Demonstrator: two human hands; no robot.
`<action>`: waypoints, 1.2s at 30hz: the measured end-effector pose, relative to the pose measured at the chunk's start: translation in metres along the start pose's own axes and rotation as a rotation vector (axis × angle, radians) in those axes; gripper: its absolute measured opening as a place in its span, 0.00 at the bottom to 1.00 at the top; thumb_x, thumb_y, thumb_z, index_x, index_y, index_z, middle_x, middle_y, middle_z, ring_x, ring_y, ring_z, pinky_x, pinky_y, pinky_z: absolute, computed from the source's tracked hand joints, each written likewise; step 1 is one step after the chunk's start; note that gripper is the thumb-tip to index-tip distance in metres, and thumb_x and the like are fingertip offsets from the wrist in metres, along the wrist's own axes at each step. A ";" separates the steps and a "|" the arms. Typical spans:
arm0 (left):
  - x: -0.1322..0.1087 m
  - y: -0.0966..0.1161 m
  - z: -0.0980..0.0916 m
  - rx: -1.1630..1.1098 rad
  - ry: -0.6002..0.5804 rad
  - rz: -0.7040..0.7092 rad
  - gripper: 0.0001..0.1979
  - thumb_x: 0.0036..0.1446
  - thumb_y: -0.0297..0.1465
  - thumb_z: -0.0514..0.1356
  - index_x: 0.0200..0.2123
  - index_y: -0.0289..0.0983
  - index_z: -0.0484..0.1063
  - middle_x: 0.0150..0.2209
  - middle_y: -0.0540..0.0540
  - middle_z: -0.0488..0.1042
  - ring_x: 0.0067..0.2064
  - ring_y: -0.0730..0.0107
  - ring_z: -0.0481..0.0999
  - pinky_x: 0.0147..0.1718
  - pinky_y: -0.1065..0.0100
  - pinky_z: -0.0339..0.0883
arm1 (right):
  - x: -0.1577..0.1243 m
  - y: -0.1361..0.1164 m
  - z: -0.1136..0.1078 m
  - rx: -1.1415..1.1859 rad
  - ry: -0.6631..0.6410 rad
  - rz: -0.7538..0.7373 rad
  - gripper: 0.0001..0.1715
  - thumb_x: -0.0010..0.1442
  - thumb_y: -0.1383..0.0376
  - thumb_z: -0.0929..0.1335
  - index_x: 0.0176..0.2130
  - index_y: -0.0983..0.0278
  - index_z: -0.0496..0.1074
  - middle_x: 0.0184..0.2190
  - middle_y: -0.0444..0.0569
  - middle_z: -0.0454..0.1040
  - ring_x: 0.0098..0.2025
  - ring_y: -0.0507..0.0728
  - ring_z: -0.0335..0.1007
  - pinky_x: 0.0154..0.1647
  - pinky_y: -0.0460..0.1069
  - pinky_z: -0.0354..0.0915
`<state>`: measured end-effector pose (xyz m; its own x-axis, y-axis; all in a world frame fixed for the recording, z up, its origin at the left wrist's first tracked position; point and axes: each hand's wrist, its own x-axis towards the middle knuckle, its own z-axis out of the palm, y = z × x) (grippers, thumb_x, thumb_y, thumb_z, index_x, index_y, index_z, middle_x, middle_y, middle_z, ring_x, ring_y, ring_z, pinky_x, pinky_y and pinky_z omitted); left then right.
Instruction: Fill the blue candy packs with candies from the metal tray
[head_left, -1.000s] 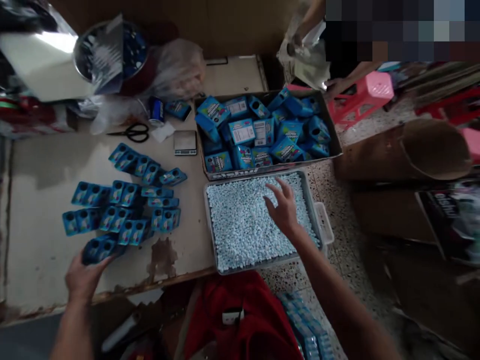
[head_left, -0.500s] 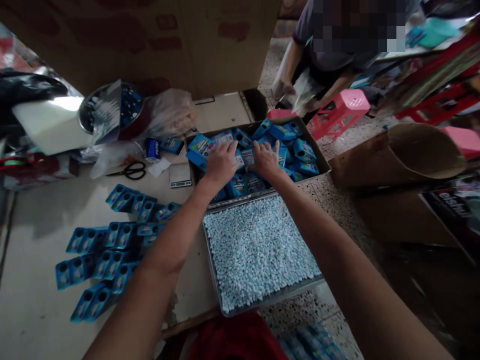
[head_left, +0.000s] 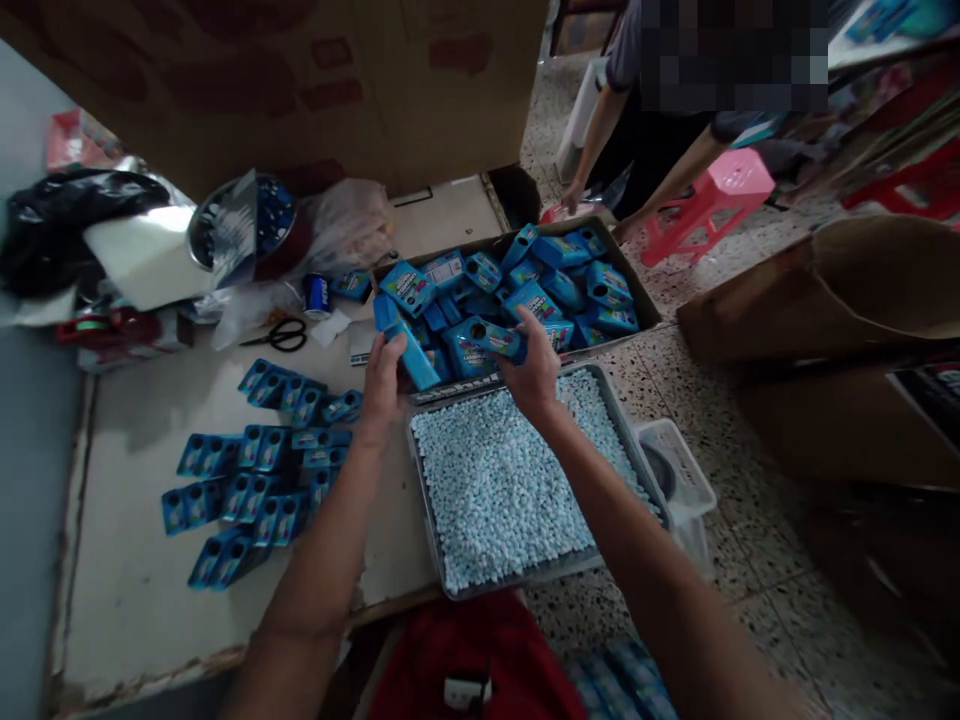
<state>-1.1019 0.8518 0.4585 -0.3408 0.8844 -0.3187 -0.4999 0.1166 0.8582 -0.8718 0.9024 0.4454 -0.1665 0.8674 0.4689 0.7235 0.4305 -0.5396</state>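
Note:
My left hand (head_left: 382, 388) is closed on a small blue candy box (head_left: 417, 364), tilted at the near left corner of a shallow carton (head_left: 649, 312). Over the carton's near edge, my right hand (head_left: 535, 372) grips another blue candy box (head_left: 498, 340), whose round hole faces up. The carton holds many more blue boxes (head_left: 531, 300) in a jumbled heap. Just below it sits a metal tray (head_left: 435, 545) heaped with small pale-blue candies (head_left: 502, 490). Both forearms reach in from the bottom, the right one crossing over the tray.
Rows of blue boxes (head_left: 262, 450) stand on the white table (head_left: 135, 600) at left. Scissors (head_left: 285, 335), a blue can (head_left: 316, 294) and a metal bowl (head_left: 202, 235) lie behind. A co-worker (head_left: 667, 150) bends near a pink stool (head_left: 720, 200). Brown cartons (head_left: 750, 300) stand at right.
Both hands have drawn back from the middle of the carton toward me and moved apart, each now with a blue candy box. The co-worker's hands have lowered toward the carton's far side.

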 end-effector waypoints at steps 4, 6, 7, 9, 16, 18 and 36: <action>-0.042 -0.007 0.013 -0.243 -0.006 -0.194 0.27 0.53 0.52 0.72 0.45 0.39 0.74 0.33 0.48 0.79 0.39 0.60 0.85 0.44 0.60 0.82 | -0.042 -0.014 -0.020 0.094 0.124 -0.039 0.18 0.68 0.58 0.73 0.54 0.59 0.73 0.49 0.54 0.79 0.53 0.63 0.77 0.57 0.60 0.75; -0.058 -0.011 0.019 -0.303 -0.001 -0.286 0.24 0.55 0.51 0.71 0.42 0.38 0.74 0.32 0.47 0.79 0.39 0.59 0.85 0.45 0.58 0.82 | -0.060 -0.020 -0.030 0.113 0.166 -0.049 0.17 0.66 0.57 0.74 0.52 0.59 0.73 0.46 0.53 0.79 0.50 0.62 0.78 0.54 0.60 0.76; -0.066 -0.014 0.021 -0.333 0.002 -0.333 0.24 0.57 0.51 0.70 0.41 0.37 0.74 0.32 0.46 0.79 0.39 0.59 0.85 0.45 0.58 0.82 | -0.070 -0.022 -0.035 0.124 0.184 -0.045 0.18 0.66 0.56 0.74 0.52 0.59 0.72 0.45 0.53 0.79 0.49 0.62 0.79 0.53 0.60 0.77; -0.079 -0.022 0.024 -0.396 0.004 -0.407 0.23 0.60 0.51 0.67 0.42 0.36 0.75 0.31 0.46 0.79 0.38 0.58 0.84 0.45 0.56 0.82 | -0.087 -0.025 -0.044 0.136 0.217 -0.027 0.20 0.65 0.55 0.74 0.52 0.59 0.71 0.45 0.53 0.79 0.48 0.62 0.79 0.52 0.60 0.78; -0.116 -0.064 0.029 -0.553 0.016 -0.668 0.18 0.68 0.46 0.59 0.44 0.36 0.76 0.30 0.46 0.80 0.33 0.59 0.83 0.50 0.49 0.81 | -0.132 -0.023 -0.056 0.161 0.085 0.009 0.23 0.69 0.54 0.71 0.59 0.59 0.70 0.52 0.57 0.81 0.54 0.63 0.81 0.54 0.59 0.79; -0.121 -0.074 0.031 -0.563 0.018 -0.719 0.17 0.68 0.44 0.59 0.44 0.36 0.76 0.32 0.44 0.82 0.34 0.59 0.83 0.50 0.49 0.81 | -0.140 -0.027 -0.058 0.190 0.031 0.021 0.24 0.70 0.55 0.70 0.62 0.58 0.69 0.54 0.57 0.81 0.55 0.63 0.80 0.56 0.59 0.78; -0.138 -0.129 0.023 -0.340 0.220 -0.559 0.23 0.60 0.52 0.70 0.37 0.37 0.76 0.36 0.42 0.84 0.55 0.50 0.83 0.55 0.55 0.81 | -0.141 -0.057 -0.054 0.115 -0.685 0.473 0.49 0.56 0.41 0.74 0.64 0.62 0.61 0.55 0.62 0.79 0.55 0.71 0.80 0.53 0.60 0.73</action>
<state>-0.9720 0.7248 0.4006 -0.0951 0.6162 -0.7818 -0.8575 0.3481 0.3787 -0.8528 0.7419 0.4476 -0.2592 0.9066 -0.3329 0.7526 -0.0264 -0.6579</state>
